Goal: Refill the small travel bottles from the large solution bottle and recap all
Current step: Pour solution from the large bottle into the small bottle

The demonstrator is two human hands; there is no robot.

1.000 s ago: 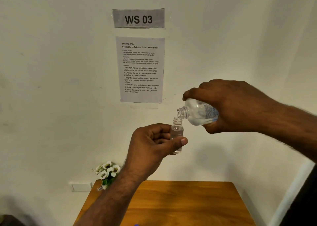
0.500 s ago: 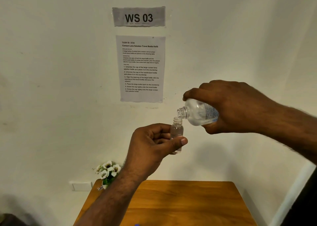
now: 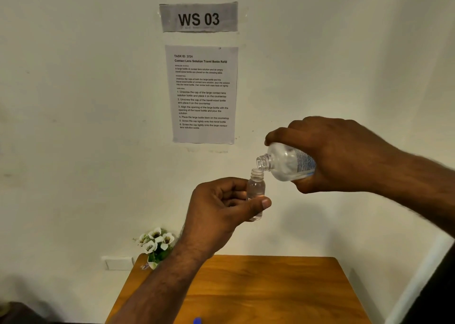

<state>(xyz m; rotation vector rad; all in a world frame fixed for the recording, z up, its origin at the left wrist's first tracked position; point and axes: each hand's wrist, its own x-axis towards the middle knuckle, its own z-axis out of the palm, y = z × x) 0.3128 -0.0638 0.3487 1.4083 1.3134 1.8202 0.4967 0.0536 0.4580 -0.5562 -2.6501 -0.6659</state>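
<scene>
On the wall ahead of me, a grey sign [image 3: 198, 17] reads "WS 03" in large black letters. Below it a white sheet [image 3: 203, 94] is headed "TASK ID: 3724" and "Contact Lens Solution Travel Bottle Refill", followed by six numbered steps on unscrewing both caps, pouring the solution into the travel bottle and screwing the caps back on. The large bottle [image 3: 286, 161] gripped in my right hand [image 3: 337, 155] carries a label with print too small to read.
</scene>
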